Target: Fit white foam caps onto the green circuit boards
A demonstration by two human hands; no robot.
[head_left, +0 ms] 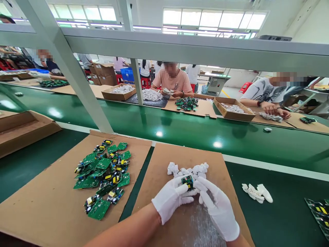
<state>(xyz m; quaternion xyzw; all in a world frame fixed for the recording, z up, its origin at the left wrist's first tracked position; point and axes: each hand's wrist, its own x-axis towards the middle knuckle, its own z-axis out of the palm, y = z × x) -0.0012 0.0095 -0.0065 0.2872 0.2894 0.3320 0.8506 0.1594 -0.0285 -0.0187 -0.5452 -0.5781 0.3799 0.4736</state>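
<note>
1. Pinching a green circuit board [187, 180] near white lumps [202, 168] above cardboard [159, 157], the gloved left hand [169, 199] curls inward.
2. Gloved right hand [219, 209] angles alongside, fingers half-bent; its hold is unclear.

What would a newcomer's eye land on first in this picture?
Probably the white-gloved left hand holding a small circuit board at lower centre, with the gloved right hand beside it. Next, the heap of green circuit boards on the cardboard sheet to the left, then the white lumps just beyond the hands.

White wall [149, 15] with bright windows [212, 18] beyond a pale beam [180, 46]
</note>
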